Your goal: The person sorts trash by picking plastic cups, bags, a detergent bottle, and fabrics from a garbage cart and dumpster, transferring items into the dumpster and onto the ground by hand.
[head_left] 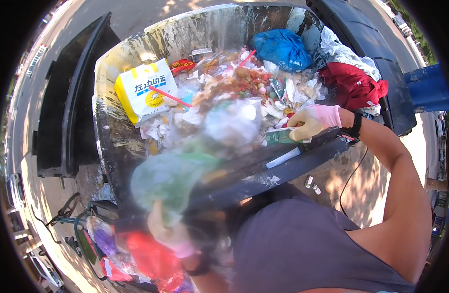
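Outdoors on sunlit pavement, a large open refuse bin (112, 146) is leaned over. Sorting of its contents appears under way. A small green carton (279, 137) is pinched at the near rim by the gloved right hand (312, 122). A blurred greenish plastic bag (171, 178) is gripped by the gloved left hand (168, 232). Inside lie a yellow-and-white box (144, 90), a blue bag (280, 49), a red cloth (351, 85) and food scraps. A steady lift would probably be needed next.

Motion-blurred left hand (168, 229) and bag (171, 178)

Gloved hands (313, 122) over rubbish-filled bin (136, 44)
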`<state>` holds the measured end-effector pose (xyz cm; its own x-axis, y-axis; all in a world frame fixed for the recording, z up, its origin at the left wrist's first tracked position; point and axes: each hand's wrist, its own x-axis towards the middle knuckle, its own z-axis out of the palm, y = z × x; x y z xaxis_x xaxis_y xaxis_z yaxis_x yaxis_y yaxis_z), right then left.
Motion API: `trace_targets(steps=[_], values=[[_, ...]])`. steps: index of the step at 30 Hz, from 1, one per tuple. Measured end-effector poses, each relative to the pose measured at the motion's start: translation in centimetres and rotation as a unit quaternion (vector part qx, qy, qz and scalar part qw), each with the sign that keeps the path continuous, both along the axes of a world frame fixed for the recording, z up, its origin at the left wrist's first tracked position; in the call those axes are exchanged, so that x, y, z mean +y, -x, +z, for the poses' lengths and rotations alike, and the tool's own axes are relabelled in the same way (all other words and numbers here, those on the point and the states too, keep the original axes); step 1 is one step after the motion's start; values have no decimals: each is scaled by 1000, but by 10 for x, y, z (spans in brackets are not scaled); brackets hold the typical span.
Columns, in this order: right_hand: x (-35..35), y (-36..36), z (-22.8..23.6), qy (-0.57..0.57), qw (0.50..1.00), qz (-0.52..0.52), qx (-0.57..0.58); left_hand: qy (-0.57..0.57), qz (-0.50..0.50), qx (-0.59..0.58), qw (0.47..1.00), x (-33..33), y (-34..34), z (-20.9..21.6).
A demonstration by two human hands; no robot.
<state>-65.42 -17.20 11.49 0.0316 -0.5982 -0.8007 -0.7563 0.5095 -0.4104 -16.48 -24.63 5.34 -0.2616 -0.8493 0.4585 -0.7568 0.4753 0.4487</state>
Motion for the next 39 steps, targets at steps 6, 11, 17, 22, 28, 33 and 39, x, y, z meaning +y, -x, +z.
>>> trace_targets(steps=[6, 11, 17, 22, 28, 33, 39], values=[[32, 19, -15, 36, 982, 61, 176, -3, -9, 7, 1000, 1, 3, 0], [7, 35, -17, 92, 990, -72, 73, 1, -13, 24, 1000, 6, -1, 2], [21, 13, -12, 48, 989, -3, 140, -5, -17, 72, 997, 12, -1, 6], [-17, -3, -5, 230, 962, -138, 56, 6, 7, 78, 997, 35, -18, 12], [-31, -60, 8, 330, 863, -299, -239, -51, 2, 162, 986, 52, -22, -20], [-60, -226, -3, 538, 843, 15, 0, -133, 37, 354, 925, 48, -19, -47], [10, -460, 83, 141, 830, 327, -429, -183, -20, 804, 566, 76, 18, -164]])
